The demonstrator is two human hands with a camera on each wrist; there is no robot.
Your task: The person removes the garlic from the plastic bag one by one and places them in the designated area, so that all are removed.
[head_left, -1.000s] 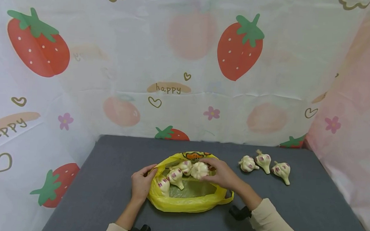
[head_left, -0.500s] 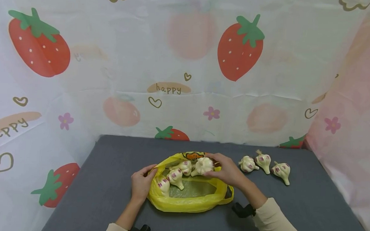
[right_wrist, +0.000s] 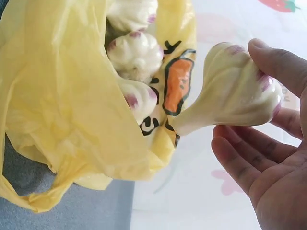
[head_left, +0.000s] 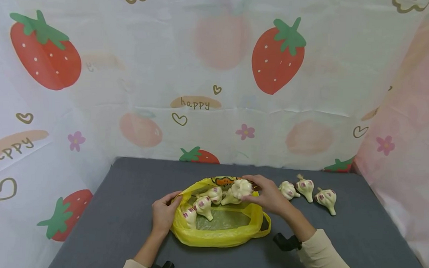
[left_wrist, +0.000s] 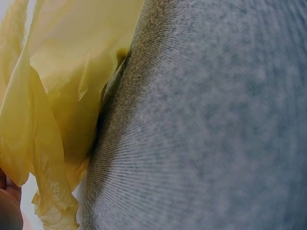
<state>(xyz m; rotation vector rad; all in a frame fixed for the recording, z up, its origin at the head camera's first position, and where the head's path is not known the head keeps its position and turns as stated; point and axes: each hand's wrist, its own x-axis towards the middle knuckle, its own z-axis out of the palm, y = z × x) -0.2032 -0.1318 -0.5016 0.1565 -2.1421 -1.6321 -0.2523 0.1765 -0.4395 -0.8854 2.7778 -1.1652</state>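
While near bag rim (head_left: 256, 218), garlic (right_wrist: 240, 88) aloft

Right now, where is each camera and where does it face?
Head: worn there, facing forward and down at a yellow plastic bag; left hand, right hand show.
Left wrist: worn there, facing the bag and grey tabletop; fingers show lower left.
Right wrist: worn there, facing a cream, purple-marked garlic bulb; right hand shows.
Head and right wrist share that bulb.
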